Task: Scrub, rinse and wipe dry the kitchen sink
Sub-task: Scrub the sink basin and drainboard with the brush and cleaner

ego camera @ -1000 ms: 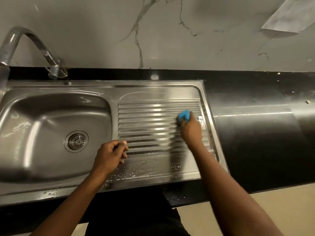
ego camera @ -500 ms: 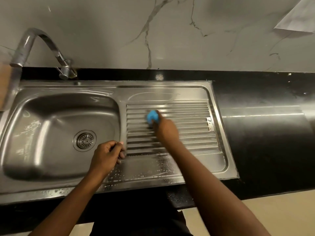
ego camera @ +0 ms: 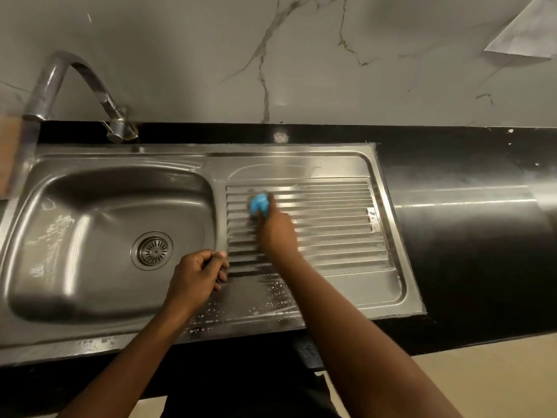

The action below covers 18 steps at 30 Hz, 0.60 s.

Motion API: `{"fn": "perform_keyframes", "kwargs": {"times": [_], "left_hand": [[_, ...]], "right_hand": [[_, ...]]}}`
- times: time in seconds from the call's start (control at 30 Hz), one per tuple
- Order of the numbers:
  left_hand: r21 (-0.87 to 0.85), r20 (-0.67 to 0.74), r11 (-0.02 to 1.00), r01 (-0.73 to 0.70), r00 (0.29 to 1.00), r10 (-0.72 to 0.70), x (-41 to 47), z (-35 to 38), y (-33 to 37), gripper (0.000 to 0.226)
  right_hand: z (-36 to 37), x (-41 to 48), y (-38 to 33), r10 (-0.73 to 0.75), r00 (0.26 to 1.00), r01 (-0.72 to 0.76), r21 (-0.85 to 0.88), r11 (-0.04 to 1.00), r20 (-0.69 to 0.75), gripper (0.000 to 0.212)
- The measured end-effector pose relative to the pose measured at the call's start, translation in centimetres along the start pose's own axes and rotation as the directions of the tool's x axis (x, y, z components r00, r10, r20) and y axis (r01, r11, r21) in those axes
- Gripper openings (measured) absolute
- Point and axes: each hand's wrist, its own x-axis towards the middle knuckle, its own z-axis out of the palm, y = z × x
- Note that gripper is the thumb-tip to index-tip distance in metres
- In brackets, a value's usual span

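Marble-veined wall tile backs a black counter (ego camera: 467, 236) carrying the steel kitchen sink (ego camera: 391, 300), its basin at left under the tap (ego camera: 69, 82) and its ribbed drainboard at right. The right hand (ego camera: 277, 230) has its grip closed on a blue scrubber (ego camera: 258, 205) pressed to the upper-left ribs, while the left hand (ego camera: 196, 276) rests curled, holding nothing visible, at the basin's near edge. Suds bead the near rim, so the wet scrubber could likely skid across the ribs or leave grooves unscrubbed.

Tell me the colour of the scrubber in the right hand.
Bright blue scrubber, head view.
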Motion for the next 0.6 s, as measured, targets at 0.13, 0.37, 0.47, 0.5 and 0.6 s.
{"fn": "perform_keyframes", "kwargs": {"times": [0.13, 0.37, 0.47, 0.5, 0.6], "left_hand": [[0.029, -0.03, 0.999, 0.018, 0.999, -0.017, 0.2, -0.6, -0.3, 0.032], [-0.008, 0.001, 1.0, 0.017, 1.0, -0.017, 0.5, -0.1, 0.2, 0.033], [-0.007, 0.013, 1.0, 0.017, 1.0, -0.017, 0.6, 0.1, 0.1, 0.033], [-0.006, 0.014, 1.0, 0.018, 1.0, -0.018, 0.6, 0.1, 0.0, 0.033], [-0.003, 0.01, 1.0, 0.021, 1.0, -0.021, 0.5, 0.0, -0.1, 0.033]], "right_hand": [[3.4, 0.4, -3.4, -0.089, 0.988, 0.084, 0.04, 0.996, 0.127, 0.059], [-6.6, 3.3, 5.7, 0.035, 0.996, -0.054, -0.231, 0.972, -0.085, 0.056], [-12.5, 4.1, 9.9, 0.165, 0.961, -0.205, -0.174, 0.963, -0.221, 0.056], [-13.5, 4.2, 10.5, 0.195, 0.951, -0.234, -0.148, 0.961, -0.24, 0.056], [-12.6, 4.4, 9.2, 0.245, 0.936, -0.273, -0.082, 0.958, -0.253, 0.06]]}}
